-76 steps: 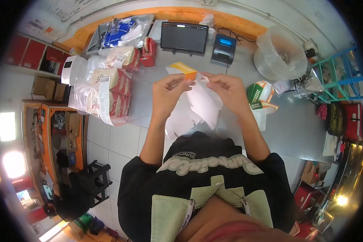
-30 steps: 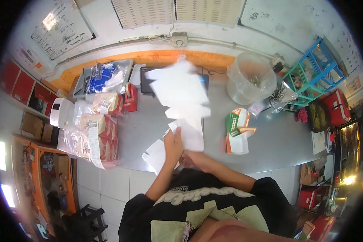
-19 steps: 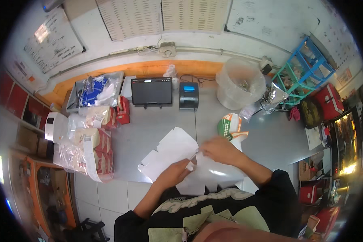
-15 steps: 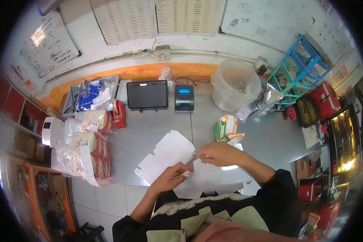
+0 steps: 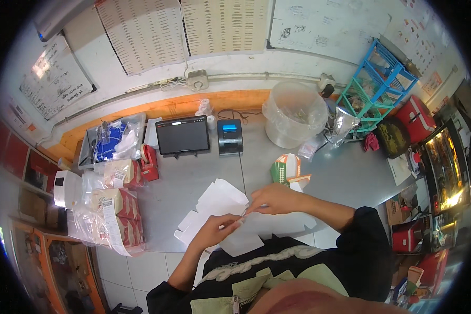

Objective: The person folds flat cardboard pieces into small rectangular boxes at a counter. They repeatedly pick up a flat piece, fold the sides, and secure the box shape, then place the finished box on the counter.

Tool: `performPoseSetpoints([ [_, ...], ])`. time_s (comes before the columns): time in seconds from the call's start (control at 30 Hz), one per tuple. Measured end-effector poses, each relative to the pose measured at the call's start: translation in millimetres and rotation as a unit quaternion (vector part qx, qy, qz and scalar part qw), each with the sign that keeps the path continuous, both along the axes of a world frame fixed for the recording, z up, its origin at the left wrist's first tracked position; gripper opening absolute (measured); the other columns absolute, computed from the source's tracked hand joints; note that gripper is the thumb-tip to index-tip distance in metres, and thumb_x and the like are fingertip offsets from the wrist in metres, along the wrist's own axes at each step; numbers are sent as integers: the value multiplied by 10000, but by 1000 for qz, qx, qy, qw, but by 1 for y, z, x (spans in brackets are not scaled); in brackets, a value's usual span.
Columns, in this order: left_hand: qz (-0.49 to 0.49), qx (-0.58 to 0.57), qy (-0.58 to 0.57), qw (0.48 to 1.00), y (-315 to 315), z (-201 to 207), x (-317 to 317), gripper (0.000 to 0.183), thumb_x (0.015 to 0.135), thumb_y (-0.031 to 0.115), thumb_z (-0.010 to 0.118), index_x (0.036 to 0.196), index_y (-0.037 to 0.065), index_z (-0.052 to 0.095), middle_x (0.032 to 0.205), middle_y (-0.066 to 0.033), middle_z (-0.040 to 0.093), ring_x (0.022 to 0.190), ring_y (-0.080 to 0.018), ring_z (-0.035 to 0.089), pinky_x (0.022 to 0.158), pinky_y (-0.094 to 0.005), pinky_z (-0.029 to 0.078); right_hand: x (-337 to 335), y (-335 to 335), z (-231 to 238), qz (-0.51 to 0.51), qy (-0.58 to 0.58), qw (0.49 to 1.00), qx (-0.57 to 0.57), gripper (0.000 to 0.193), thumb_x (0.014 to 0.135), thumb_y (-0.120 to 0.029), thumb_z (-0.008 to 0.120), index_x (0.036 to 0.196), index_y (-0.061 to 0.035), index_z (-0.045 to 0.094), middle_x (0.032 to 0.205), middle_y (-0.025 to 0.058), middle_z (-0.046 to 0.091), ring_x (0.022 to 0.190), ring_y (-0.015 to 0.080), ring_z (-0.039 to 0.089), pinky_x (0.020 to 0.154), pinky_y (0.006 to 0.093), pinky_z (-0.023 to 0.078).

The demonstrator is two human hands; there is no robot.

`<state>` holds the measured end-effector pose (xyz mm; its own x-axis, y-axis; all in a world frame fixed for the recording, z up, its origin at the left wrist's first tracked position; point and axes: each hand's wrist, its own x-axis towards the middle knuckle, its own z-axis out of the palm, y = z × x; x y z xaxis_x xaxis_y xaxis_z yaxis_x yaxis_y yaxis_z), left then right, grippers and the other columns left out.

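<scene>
A white flat carton blank [image 5: 222, 196] with cut flaps lies on the metal table in front of me, and a white panel reaches toward my body. My left hand [image 5: 214, 231] is closed at the blank's near edge, thumb and fingers pinching a small white flap. Right beside it, my right hand [image 5: 272, 199] is closed too, its fingertips pressed on the same carton edge. The two hands almost touch. Beyond my right hand stands a folded green, white and orange food box [image 5: 286, 168]. My fingers partly hide the flap.
Bagged red and beige packs [image 5: 118, 209] stand at the left, near a red tape dispenser [image 5: 149, 163]. At the back are a tablet [image 5: 183, 136], a small printer [image 5: 230, 137] and a clear lined bucket [image 5: 293, 125]. A blue and green rack [image 5: 374, 86] stands back right.
My right hand has moved left and down to meet my left hand at the carton edge. The white panel near my body has shifted. The whole view has tilted slightly.
</scene>
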<state>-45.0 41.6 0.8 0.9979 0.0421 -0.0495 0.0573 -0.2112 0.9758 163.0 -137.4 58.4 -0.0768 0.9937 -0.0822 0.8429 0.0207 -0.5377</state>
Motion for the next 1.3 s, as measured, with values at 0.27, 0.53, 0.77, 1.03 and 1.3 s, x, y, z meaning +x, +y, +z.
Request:
performPoseSetpoints([
  [0.27, 227, -135, 106, 958, -13, -33, 14, 220, 974, 200, 648, 982, -8, 719, 753, 4, 656, 677, -49, 547, 596, -234, 434, -48, 8, -35, -35, -209, 975, 64, 183, 869, -174, 644, 1029, -229, 714, 864, 24, 581, 736, 240, 654, 612, 385, 519],
  [0.53, 207, -137, 145, 958, -8, -27, 13, 212, 969, 193, 654, 990, -8, 719, 795, -31, 705, 711, -60, 605, 643, -230, 474, -31, 6, -47, -16, -62, 995, 79, 178, 871, -189, 646, 1046, -187, 679, 857, 26, 609, 715, 247, 653, 603, 404, 523],
  [0.77, 220, -14, 64, 973, -21, -19, 18, 196, 955, 161, 667, 939, -31, 698, 843, -90, 750, 755, -102, 666, 693, -255, 517, -46, 19, -58, -82, -71, 988, 112, 115, 909, -258, 650, 924, -144, 643, 877, 46, 652, 724, 271, 674, 606, 412, 533],
  [1.03, 157, 426, -226, 862, -15, -13, 25, 164, 835, 168, 701, 911, 41, 631, 806, -121, 703, 651, -334, 665, 595, -410, 532, -36, 36, -46, -167, 23, 985, 39, 298, 898, -309, 672, 1118, -122, 599, 970, 133, 690, 867, 350, 668, 738, 467, 521],
  [1.3, 244, 345, 58, 904, 36, -37, -5, 218, 888, 286, 675, 965, 106, 579, 866, -110, 718, 733, -350, 690, 693, -481, 534, 12, 33, -43, -183, 111, 977, -3, 437, 866, -146, 702, 1275, -84, 561, 870, 143, 666, 716, 286, 629, 660, 387, 483],
])
